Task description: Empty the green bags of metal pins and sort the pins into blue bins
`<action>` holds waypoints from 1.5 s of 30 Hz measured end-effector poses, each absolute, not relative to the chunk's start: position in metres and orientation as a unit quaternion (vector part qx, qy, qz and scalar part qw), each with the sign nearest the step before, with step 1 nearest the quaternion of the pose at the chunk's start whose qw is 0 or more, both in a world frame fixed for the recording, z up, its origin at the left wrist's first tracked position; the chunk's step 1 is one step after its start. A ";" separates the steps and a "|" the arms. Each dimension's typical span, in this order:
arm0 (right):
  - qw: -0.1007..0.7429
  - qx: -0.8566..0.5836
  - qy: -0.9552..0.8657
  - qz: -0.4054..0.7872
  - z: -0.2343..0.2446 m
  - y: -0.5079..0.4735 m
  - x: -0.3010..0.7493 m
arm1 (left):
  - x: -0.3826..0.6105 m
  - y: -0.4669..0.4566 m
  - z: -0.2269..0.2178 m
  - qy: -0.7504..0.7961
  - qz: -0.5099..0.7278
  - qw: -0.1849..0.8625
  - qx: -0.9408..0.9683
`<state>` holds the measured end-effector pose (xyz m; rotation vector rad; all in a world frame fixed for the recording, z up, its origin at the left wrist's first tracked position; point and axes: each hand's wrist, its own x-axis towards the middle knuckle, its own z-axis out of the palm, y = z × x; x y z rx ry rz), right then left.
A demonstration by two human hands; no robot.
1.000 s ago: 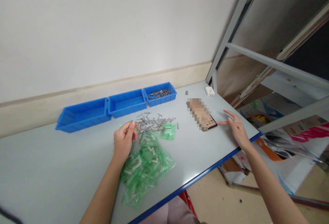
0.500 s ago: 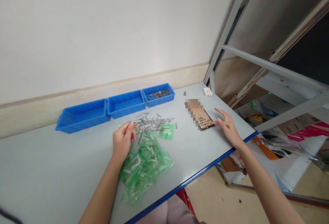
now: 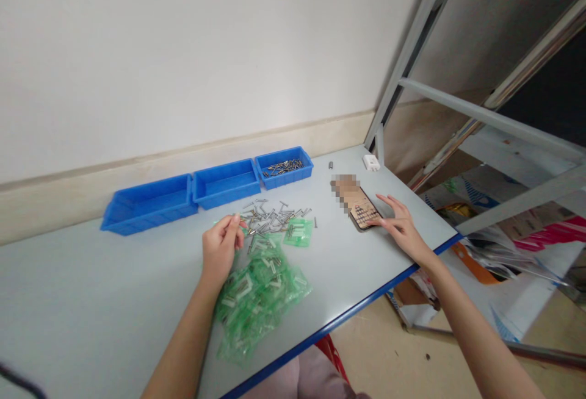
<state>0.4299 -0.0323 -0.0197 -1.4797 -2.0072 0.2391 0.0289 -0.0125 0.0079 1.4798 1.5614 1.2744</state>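
My left hand is closed, fingertips pinched together, beside the loose screws. Bits of green plastic bag show at both sides of its fingers; most of this bag is hidden by the hand. Loose silvery screws lie in a scattered heap. One small green bag with several screws and pale plugs inside lies flat at their right. A pile of such filled green bags sits in front of my left wrist. My right hand has its fingers apart, with a fingertip at the lower edge of a phone lying flat, its screen lit and partly pixelated.
Three blue bins stand along the wall: the left bin, the middle bin, and the right bin holding darker screws. A white charger plug and a small grey piece lie behind the phone. A metal rack stands at right.
My right hand's fingers have shifted slightly left over the phone's lower end. The left hand has stayed in its pinch; the view has moved a little.
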 end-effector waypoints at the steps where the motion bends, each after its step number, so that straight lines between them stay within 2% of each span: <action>1: 0.311 -0.560 -0.763 0.087 -0.019 -0.032 0.430 | 0.029 -0.012 0.008 0.592 0.485 0.317 0.561; 6: 0.325 -0.583 -0.741 0.065 -0.019 -0.023 0.427 | 0.029 -0.012 0.008 0.592 0.486 0.319 0.559; 12: 0.280 -0.601 -0.746 0.058 -0.018 -0.009 0.417 | 0.029 -0.013 0.010 0.597 0.482 0.309 0.562; 23: 0.255 -0.591 -0.764 0.056 -0.021 -0.008 0.415 | 0.031 -0.014 0.012 0.604 0.469 0.304 0.569; 32: 0.376 -0.592 -0.711 0.052 -0.014 -0.010 0.409 | 0.030 -0.014 0.010 0.599 0.468 0.309 0.572; 37: 0.423 -0.538 -0.725 0.081 0.008 -0.007 0.351 | 0.032 -0.016 0.013 0.607 0.460 0.284 0.583; 42: 0.299 -0.444 -0.828 0.164 0.029 0.014 0.261 | 0.033 -0.018 0.017 0.609 0.455 0.267 0.593; 45: 0.258 -0.409 -0.857 0.178 0.031 0.031 0.223 | 0.030 -0.018 0.019 0.611 0.450 0.258 0.598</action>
